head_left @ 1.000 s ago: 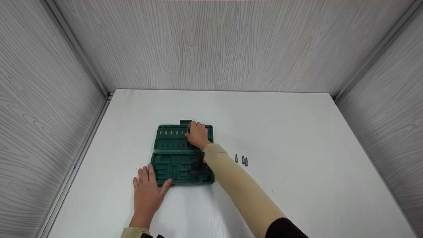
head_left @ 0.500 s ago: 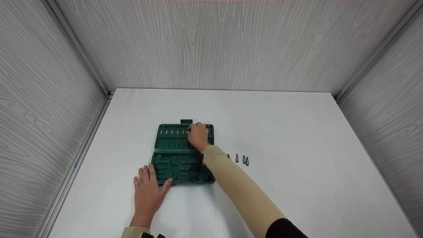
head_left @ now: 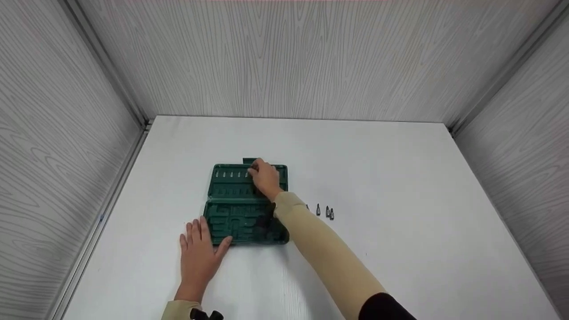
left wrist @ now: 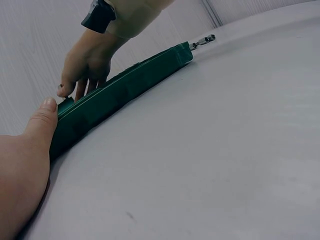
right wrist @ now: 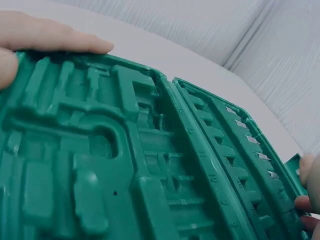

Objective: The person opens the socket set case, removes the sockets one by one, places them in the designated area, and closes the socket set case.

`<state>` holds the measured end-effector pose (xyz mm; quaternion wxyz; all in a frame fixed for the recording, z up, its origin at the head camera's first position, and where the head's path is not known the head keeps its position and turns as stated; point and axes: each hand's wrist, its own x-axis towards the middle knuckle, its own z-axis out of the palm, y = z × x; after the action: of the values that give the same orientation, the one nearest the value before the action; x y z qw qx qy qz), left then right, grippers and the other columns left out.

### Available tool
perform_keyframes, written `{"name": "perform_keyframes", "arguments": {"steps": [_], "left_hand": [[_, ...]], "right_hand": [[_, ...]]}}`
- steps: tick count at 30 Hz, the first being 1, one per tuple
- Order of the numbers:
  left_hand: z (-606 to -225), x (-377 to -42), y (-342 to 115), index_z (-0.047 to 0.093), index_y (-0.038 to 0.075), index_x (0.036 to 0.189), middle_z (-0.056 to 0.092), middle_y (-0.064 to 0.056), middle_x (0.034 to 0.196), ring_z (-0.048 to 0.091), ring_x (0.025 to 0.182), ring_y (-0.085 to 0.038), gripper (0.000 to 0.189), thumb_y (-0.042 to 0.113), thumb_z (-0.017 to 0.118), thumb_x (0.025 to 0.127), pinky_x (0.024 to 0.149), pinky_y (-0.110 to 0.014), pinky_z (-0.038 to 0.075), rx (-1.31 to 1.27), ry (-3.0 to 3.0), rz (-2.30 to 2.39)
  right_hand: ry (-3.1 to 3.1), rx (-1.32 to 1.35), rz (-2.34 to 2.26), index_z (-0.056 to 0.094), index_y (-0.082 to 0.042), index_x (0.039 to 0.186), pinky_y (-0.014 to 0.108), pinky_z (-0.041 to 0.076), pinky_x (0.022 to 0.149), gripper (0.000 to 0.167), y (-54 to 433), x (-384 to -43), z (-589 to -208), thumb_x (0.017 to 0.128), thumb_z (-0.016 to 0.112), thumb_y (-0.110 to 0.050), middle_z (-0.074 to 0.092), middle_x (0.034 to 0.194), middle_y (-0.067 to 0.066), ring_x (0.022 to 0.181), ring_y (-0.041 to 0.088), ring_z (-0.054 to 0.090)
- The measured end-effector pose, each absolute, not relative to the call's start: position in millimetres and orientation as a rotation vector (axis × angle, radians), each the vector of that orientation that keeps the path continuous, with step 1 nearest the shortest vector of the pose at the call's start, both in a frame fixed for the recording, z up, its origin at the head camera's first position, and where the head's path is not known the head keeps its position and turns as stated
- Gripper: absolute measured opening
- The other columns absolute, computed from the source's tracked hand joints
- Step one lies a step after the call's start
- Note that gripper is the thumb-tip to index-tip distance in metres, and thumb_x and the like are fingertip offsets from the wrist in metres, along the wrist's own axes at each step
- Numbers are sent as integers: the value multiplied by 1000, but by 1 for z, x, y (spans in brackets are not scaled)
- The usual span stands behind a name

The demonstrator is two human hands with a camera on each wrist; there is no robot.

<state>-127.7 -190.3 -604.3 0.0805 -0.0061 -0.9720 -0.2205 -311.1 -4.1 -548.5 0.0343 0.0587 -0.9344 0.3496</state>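
Note:
A green plastic bit case [head_left: 249, 201] lies open on the table, its moulded recesses facing up. Across its far half runs a row of metal screwdriver bits [right wrist: 252, 140]. The left hand [head_left: 198, 255] lies spread at the case's near left corner, its thumb along the front edge; in the left wrist view that thumb [left wrist: 44, 117] touches the case's side. Over the far half, the right hand [head_left: 266, 178] has bent fingers at the end of the bit row. In the right wrist view its fingertips [right wrist: 304, 202] reach the rim; I cannot tell whether they hold a bit.
Several loose screwdriver bits [head_left: 327, 211] lie on the white table [head_left: 400, 200] right of the case, one partly behind the right sleeve [head_left: 320, 240]. A latch tab [head_left: 248, 160] sticks out from the far rim. Grey wood-grain panels [head_left: 284, 58] enclose the table's back and sides.
The right hand has shifted slightly toward the case's far rim, with its fingers rearranged there. The left hand keeps its place. Another loose bit has come into view beside the right sleeve.

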Motion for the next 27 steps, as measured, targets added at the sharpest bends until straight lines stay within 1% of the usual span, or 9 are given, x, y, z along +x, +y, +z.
{"name": "perform_keyframes", "arguments": {"steps": [6,13,20,27], "left_hand": [[-606,-126,-190,11,-3,147,18,-30,147,10,137,-43,100,69,41,85,106,-57,6,-21,-2910,-663],[-605,-127,-190,12,-4,147,18,-30,147,9,137,-43,99,69,41,85,106,-58,6,-22,-2908,-671],[-604,-129,-189,13,-4,147,19,-30,146,11,136,-44,99,68,42,85,106,-58,6,-31,-2897,-662],[-603,-128,-189,13,-4,147,20,-30,146,11,137,-43,99,68,43,85,106,-58,6,-34,-2882,-668]], "right_hand": [[-2857,279,1108,62,-14,105,32,45,79,19,1,-307,-547,95,55,-28,60,95,0,87,13,55],[-2786,369,1171,63,-12,104,31,45,79,19,13,-301,-541,94,57,-27,60,98,1,89,13,55],[-2746,361,1293,63,-9,104,29,45,79,20,35,-293,-536,92,59,-25,60,99,2,90,13,55],[-2690,329,1420,62,-9,104,29,46,80,22,55,-275,-538,92,59,-27,60,100,2,92,13,56]]}}
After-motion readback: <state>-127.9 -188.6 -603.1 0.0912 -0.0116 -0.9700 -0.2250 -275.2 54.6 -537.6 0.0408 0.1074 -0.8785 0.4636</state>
